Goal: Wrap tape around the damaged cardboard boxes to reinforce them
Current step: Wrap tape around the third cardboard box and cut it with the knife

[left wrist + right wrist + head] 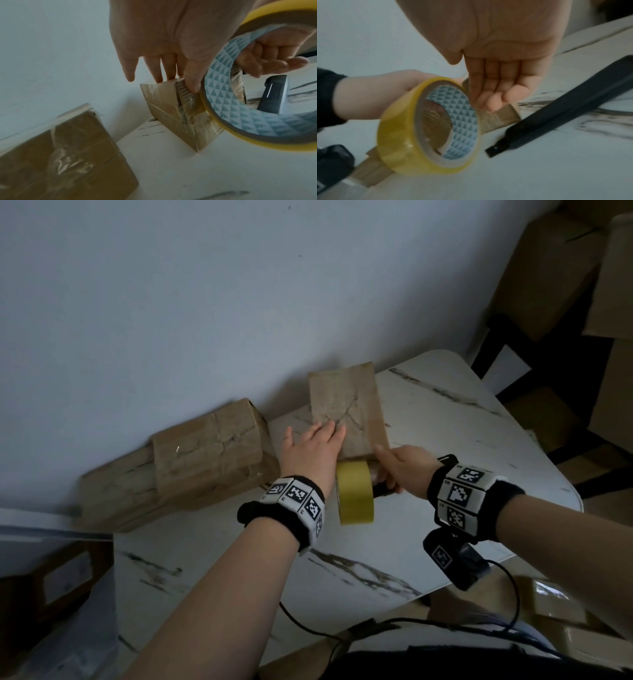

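Note:
A small, creased cardboard box [349, 402] [164, 105] [501, 117], with clear tape over it, lies on the marble-look table [445, 440]. My left hand [322, 433] [163, 75] presses flat on its top, thumb at the near end. A yellow-tinted tape roll [354, 496] [223, 135] [428, 128] stands on edge against that near end, between my hands; no hand grips it. My right hand [387, 460] [489, 102] touches the box's near end face with straight fingers. Whether a strip still joins roll and box is unclear.
A larger taped cardboard box [191, 460] [60, 155] lies at the left against the wall. A black utility knife [272, 97] [556, 108] lies on the table by my right hand. More cardboard boxes [548, 268] stack at the right. Cables [445, 625] hang near me.

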The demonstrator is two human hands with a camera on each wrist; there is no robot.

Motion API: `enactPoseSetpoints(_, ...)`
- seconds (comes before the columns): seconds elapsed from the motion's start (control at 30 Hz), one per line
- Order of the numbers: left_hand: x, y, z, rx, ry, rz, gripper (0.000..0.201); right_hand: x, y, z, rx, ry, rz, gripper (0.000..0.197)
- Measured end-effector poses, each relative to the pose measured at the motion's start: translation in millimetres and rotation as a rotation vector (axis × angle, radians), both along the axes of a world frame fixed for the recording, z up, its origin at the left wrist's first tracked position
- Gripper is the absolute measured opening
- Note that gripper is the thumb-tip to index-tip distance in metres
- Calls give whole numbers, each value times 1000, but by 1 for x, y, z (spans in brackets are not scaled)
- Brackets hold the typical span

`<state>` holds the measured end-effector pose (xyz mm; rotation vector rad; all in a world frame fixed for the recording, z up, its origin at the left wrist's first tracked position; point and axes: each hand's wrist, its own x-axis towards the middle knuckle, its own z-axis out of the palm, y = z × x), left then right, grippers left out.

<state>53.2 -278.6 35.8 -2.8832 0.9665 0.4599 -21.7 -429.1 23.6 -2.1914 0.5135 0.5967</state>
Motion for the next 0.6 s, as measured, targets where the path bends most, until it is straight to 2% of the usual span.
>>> enactPoseSetpoints(0.13, 1, 2, 0, -10, -11, -10, 60, -11, -15, -20, -365, -35, 154, 33)
enactPoseSetpoints(0.23, 2, 3, -1, -23, -17, -8, 62, -17, -18, -37, -544, -23, 294, 39)
enactPoseSetpoints(0.43, 3, 4, -2, -21, -24, -12, 62, -23, -19, -49, -675, 5, 338, 49)
enactPoseSetpoints(0.6, 5, 6, -2, -15, -22, -24, 64, -25, -25, -44, -614, 31, 330, 46)
